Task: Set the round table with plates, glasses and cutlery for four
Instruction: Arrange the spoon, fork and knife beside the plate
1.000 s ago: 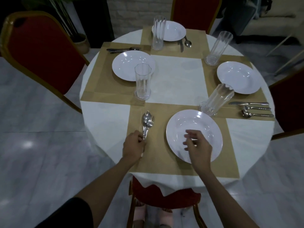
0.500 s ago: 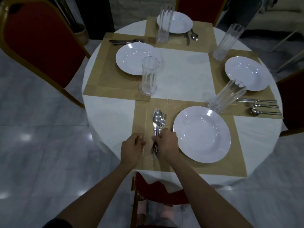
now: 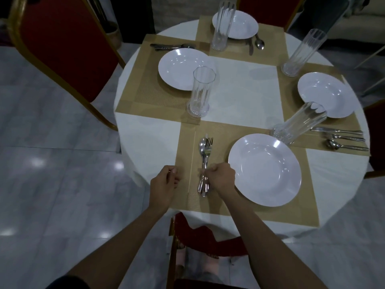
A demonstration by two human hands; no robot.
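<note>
Gripping the cutlery (image 3: 205, 152) left of the near plate (image 3: 264, 170), right hand (image 3: 221, 177) fingers (image 3: 211, 171) clamped; left hand (image 3: 164, 184) curled, empty; next, likely spreading the pieces.

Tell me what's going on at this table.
A person is setting the round table for four. Their right hand grips a bundle of cutlery on the near placemat, left of the near plate. The left hand sits curled at the mat's edge; whether it holds anything is unclear. The left place, far place and right place already look fully laid.
</note>
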